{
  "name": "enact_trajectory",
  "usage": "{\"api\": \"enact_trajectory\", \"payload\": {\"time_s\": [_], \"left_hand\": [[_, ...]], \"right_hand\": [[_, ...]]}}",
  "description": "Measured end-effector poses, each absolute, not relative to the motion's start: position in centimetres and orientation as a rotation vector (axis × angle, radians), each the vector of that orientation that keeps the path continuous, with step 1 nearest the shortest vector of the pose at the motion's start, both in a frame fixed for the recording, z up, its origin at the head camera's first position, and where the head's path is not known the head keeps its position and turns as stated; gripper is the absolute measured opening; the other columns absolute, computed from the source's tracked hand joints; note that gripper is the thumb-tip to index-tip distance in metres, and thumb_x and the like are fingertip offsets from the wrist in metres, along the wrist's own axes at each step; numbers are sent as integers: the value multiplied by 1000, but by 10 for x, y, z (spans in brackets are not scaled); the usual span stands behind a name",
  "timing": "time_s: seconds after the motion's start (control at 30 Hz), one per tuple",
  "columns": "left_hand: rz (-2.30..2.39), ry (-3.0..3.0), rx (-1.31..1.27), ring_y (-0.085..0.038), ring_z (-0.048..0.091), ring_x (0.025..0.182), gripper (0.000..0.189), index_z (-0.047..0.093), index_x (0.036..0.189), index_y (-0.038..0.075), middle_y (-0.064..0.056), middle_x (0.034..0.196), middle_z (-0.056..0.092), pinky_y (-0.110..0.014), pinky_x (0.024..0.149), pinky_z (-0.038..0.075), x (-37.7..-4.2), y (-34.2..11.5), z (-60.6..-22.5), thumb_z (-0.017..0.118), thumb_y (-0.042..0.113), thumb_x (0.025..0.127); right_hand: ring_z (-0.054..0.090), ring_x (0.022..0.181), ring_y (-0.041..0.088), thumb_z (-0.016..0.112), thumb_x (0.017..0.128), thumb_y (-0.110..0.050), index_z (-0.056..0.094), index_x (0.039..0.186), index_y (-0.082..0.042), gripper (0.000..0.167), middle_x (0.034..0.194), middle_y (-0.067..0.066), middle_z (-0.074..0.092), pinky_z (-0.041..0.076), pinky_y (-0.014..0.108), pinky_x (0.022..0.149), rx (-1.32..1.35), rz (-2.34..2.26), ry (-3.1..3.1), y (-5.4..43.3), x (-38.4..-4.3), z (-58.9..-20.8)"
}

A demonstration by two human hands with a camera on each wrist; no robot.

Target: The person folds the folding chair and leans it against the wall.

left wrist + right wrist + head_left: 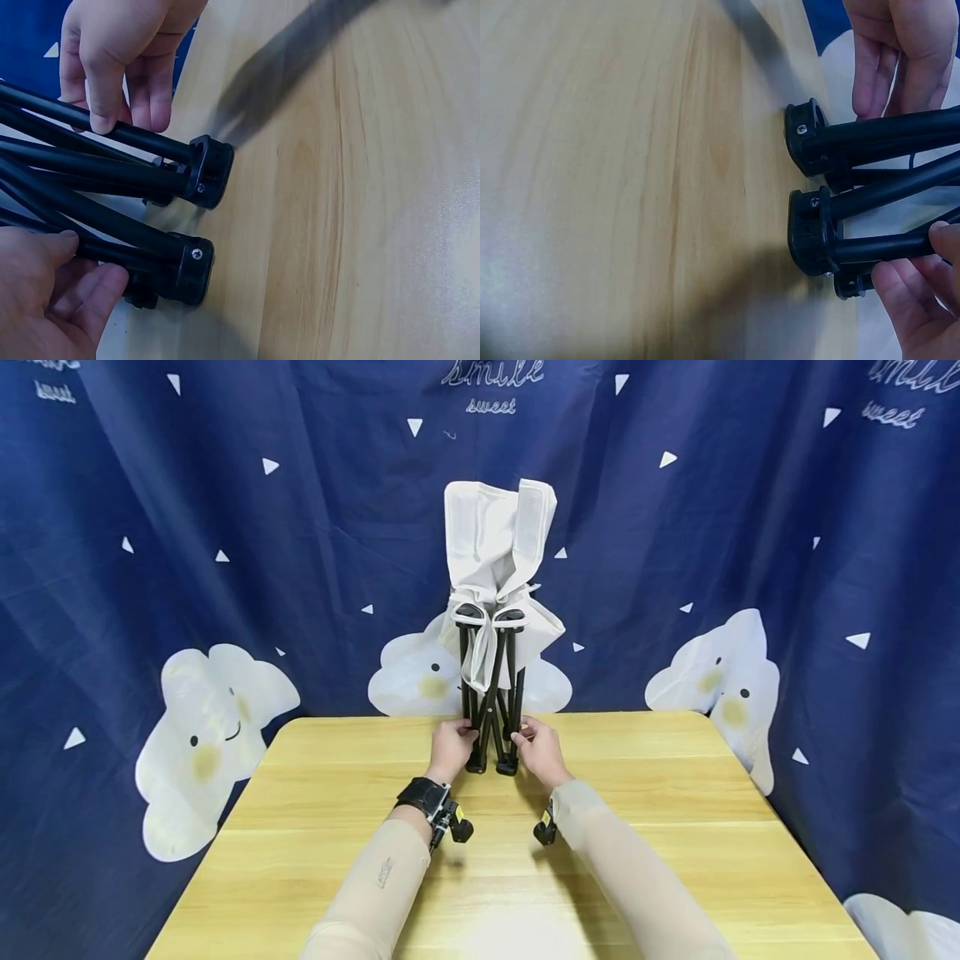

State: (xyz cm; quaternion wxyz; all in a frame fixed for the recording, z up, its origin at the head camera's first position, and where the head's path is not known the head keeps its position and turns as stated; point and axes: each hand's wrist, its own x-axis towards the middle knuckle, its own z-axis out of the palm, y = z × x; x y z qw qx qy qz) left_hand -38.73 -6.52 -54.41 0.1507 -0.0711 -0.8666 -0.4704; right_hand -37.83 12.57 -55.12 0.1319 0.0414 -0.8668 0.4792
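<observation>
A folded folding chair with black tube legs (491, 710) and a white fabric seat (487, 539) stands upright near the far edge of the table. My left hand (453, 750) pinches a leg tube on the chair's left side, low down, thumb in front. On the opposite side my right hand (542, 750) pinches another tube at about the same height. Black plastic feet (196, 266) with screws cap the tubes in the left wrist view. The right wrist view shows similar feet (810, 232) close together, the legs crossing behind them. Some fingers are hidden behind the tubes.
The light wooden table (337, 827) extends toward me beneath both forearms. Right behind the chair hangs a dark blue curtain (330, 510) with white clouds and triangles. A camera on a black strap (423, 795) sits at my left wrist, and another camera (546, 827) at the right.
</observation>
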Motion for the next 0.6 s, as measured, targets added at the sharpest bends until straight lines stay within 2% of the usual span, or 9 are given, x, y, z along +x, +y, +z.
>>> {"api": "enact_trajectory", "payload": {"time_s": [0.23,0.4,0.47,0.6], "left_hand": [[-1407,-2489,-156,-38,80,93,17,80,112,-9,-25,99,81,-48,84,66,-389,-66,-544,75,0,98],[-1489,-2487,-197,-37,79,85,25,77,120,-10,-25,99,81,-44,76,67,-386,-71,-542,74,3,100],[-1538,-2488,-238,-38,80,92,30,74,126,-12,-26,104,81,-44,81,67,-386,-74,-542,73,4,101],[-1648,-2507,-307,-41,76,113,42,66,138,-12,-29,123,76,-46,97,65,-384,-80,-542,73,2,98]], "right_hand": [[77,93,33,72,102,-6,71,136,2,35,103,23,80,65,48,88,118,1397,-2529,126,-382,-551],[77,88,33,74,100,-5,75,122,5,24,96,22,80,65,48,83,140,1356,-2506,127,-377,-548],[77,85,33,74,99,-5,76,117,6,21,94,21,80,65,48,81,144,1343,-2503,128,-375,-547],[77,86,33,75,100,-6,75,121,7,25,96,21,80,65,47,81,143,1353,-2509,128,-371,-544]]}}
